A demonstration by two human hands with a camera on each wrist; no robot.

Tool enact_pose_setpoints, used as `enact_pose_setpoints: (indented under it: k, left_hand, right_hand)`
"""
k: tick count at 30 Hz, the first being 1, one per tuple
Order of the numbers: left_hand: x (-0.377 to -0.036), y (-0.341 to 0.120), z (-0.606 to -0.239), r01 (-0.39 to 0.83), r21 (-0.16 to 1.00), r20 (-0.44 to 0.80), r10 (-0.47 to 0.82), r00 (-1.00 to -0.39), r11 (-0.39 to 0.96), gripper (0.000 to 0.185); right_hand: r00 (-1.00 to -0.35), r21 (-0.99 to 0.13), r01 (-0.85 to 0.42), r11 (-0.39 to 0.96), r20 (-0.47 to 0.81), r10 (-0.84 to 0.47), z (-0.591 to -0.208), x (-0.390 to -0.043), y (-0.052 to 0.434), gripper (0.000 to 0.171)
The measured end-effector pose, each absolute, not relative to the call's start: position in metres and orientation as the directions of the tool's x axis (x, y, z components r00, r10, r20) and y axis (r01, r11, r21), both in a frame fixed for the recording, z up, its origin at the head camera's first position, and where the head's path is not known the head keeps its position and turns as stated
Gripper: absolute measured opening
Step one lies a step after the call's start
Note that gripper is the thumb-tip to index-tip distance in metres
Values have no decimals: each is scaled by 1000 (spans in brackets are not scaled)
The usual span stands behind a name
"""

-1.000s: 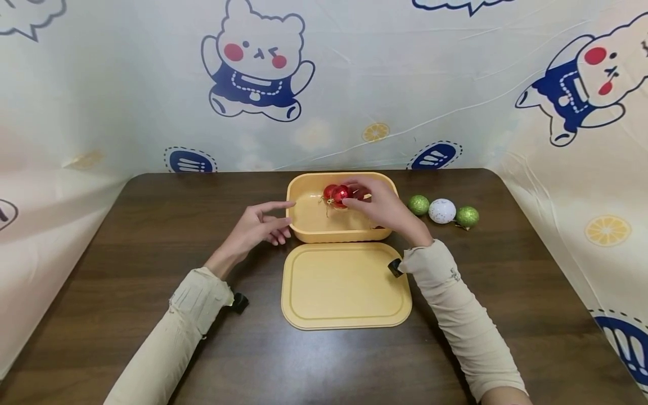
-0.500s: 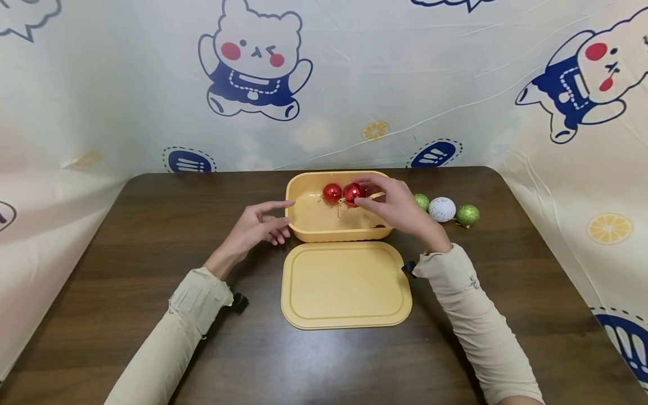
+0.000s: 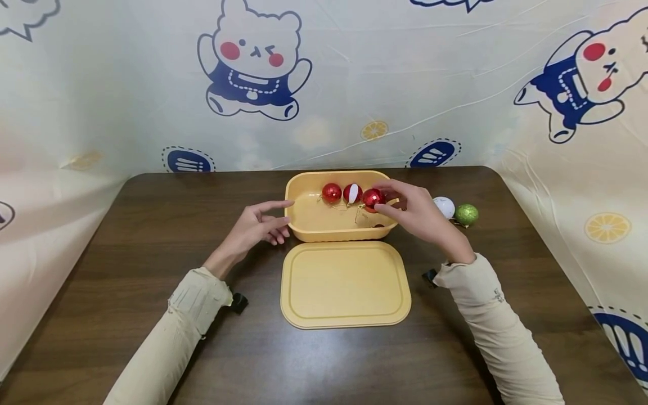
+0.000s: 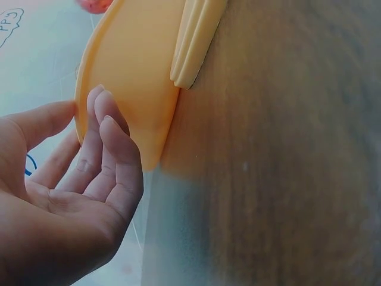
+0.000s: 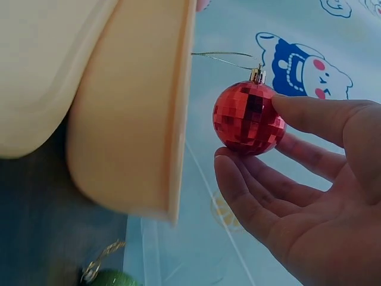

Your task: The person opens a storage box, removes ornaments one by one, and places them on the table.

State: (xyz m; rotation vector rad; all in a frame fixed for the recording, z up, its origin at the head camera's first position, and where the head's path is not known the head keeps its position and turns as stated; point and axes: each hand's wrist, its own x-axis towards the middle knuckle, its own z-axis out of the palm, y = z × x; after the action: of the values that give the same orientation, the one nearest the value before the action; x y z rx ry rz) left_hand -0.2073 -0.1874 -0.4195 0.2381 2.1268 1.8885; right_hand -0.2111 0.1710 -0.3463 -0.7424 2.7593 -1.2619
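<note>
Fingers of the right hand (image 3: 417, 209) are parted about ball-wide, pinching a shiny red faceted ball (image 5: 245, 118) by its sides, over the right end of the yellow plastic-looking box (image 3: 341, 232). Looks slick, so I'd guess a lopsided squeeze could pop it loose, or its gold hanger (image 5: 258, 75) could snag the two other red balls (image 3: 332, 193) inside. Left hand (image 3: 258, 224): fingers loosely spread, tips at the box's left edge, gripping nothing.

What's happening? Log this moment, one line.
right hand: fingers hold red ball over box | left hand: touches box | lid: on table
</note>
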Motion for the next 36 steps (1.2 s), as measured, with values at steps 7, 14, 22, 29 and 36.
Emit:
enact_pose_setpoints:
  k: [7,14,22,29,36]
  left_hand:
    - [-206,-187,-418,-67,990,-102,310,-945,122,47]
    - [-206,-187,-418,-71,990,-107,304,-947,125,48]
    - [-206,-187,-418,-76,990,-110,302,-947,122,47]
    - [-205,-188,-419,-74,989,-110,311,-944,125,47]
    - [-206,-189,-420,-65,990,-102,316,-943,127,48]
  right_hand:
    - [-902,-702,-393,594,169,-396,-348,-204,187,41]
    - [-904,-677,-406,614,197,-380,-346,-199,199,42]
    - [-915,-654,-392,647,207,-345,-347,-193,221,41]
    - [-920,-634,-384,672,197,-339,-352,-189,236,39]
    - [-931,-615,-354,705,159,-328,-357,-194,250,39]
